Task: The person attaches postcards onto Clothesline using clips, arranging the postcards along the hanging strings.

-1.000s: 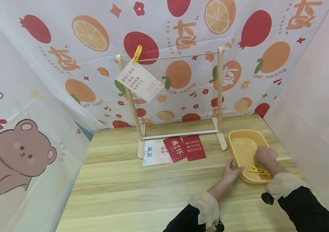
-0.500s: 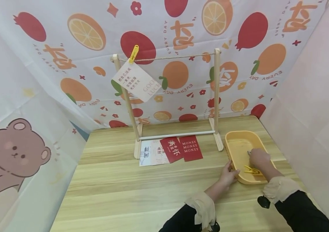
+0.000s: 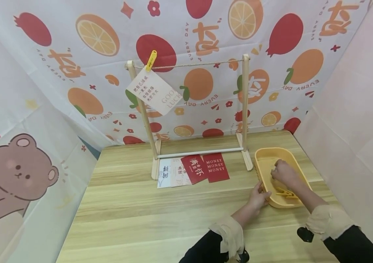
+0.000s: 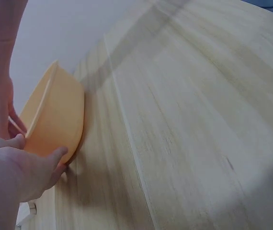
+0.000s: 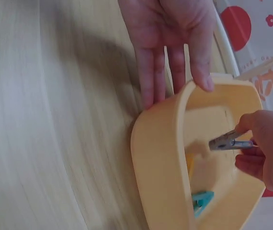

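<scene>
My right hand point(image 3: 286, 173) is over the yellow plastic tray point(image 3: 261, 162) at the table's right side. Between thumb and fingers it pinches a grey clothespin point(image 5: 225, 142), clear in the right wrist view but mostly hidden in the head view. My left hand point(image 3: 258, 196) holds the tray's near left side, thumb over the rim and fingers along the outer wall. Yellow clothespins point(image 3: 286, 193) lie in the tray's near end; a teal clothespin point(image 5: 202, 202) also shows there in the right wrist view.
Behind the tray's left stands a wooden frame point(image 3: 245, 106) with a string point(image 3: 202, 64). A yellow clothespin point(image 3: 151, 60) holds a white card point(image 3: 155, 91) on it. Red cards point(image 3: 216, 167) and pale cards point(image 3: 173, 173) lie below. Printed cloth point(image 3: 225, 40) hangs behind.
My right hand has moved from deeper in the tray toward its back left, with the clothespin between its fingers. The left hand keeps its place on the tray. The head view has shifted slightly.
</scene>
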Motion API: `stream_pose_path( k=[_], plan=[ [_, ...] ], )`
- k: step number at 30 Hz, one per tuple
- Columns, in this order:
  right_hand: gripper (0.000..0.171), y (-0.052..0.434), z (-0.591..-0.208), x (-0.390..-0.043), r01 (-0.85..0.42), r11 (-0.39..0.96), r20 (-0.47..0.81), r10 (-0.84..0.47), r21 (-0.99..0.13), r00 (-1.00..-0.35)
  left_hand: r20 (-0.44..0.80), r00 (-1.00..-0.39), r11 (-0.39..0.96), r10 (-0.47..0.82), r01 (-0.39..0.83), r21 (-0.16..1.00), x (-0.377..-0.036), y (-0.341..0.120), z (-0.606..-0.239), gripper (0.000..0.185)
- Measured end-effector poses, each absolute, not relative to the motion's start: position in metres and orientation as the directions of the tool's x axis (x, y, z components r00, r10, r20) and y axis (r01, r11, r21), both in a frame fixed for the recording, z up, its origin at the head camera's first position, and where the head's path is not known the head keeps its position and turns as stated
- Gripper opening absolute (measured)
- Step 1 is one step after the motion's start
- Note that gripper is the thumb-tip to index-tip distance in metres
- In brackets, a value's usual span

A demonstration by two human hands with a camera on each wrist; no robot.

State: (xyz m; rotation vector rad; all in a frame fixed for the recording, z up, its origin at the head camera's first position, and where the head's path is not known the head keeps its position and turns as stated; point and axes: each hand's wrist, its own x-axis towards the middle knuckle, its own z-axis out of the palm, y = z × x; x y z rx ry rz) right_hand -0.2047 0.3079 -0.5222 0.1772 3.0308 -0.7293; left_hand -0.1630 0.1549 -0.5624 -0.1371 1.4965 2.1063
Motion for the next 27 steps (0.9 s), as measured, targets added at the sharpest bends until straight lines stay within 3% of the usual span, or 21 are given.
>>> stream_pose_path(
  k=[6,13,16,21,27],
  plan=[
    [0.039,0.296,-0.529,-0.211,0.086,0.744,0.018,0.131,-0.662,-0.991,-0.407,-0.833,-0.222,0.375,-0.507,0.833,-0.163,0.155,-0.562,0.044],
    [0.04,0.286,-0.536,-0.212,0.056,0.422,-0.033,0.062,-0.905,-0.998,-0.391,-0.841,-0.229,0.374,-0.492,0.84,-0.163,0.156,-0.564,0.041],
    [0.043,0.283,-0.538,-0.213,0.076,0.381,-0.05,0.078,-0.921,-0.996,-0.388,-0.843,-0.234,0.373,-0.49,0.84,-0.163,0.156,-0.564,0.042],
    [0.05,0.281,-0.539,-0.212,0.113,0.424,-0.064,0.127,-0.899,-0.99,-0.388,-0.843,-0.232,0.372,-0.489,0.841,-0.162,0.155,-0.564,0.042],
    [0.047,0.281,-0.539,-0.209,0.126,0.457,-0.062,0.153,-0.88,-0.986,-0.386,-0.845,-0.239,0.371,-0.489,0.839,-0.161,0.153,-0.561,0.042]
  ],
)
